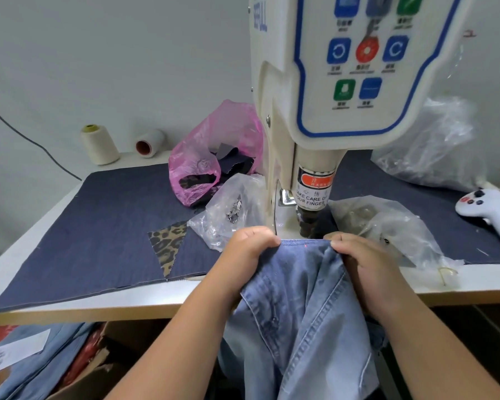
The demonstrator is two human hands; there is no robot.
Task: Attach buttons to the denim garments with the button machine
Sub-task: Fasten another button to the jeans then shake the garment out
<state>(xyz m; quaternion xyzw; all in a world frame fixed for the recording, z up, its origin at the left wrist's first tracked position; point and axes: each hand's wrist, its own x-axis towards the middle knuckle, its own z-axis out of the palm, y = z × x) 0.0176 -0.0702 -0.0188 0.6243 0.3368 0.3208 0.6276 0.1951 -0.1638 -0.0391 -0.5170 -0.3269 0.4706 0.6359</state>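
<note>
The soft, limp denim garment [298,287] is pinched at its stitched hem by left hand [250,249] and right hand [364,261], stretched taut beneath the button machine [315,140].

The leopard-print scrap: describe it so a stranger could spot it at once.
Start at the button machine and look left across the dark blue cloth covering the table. The leopard-print scrap lies flat there, a tan triangle with black spots, the only patterned piece.
</note>
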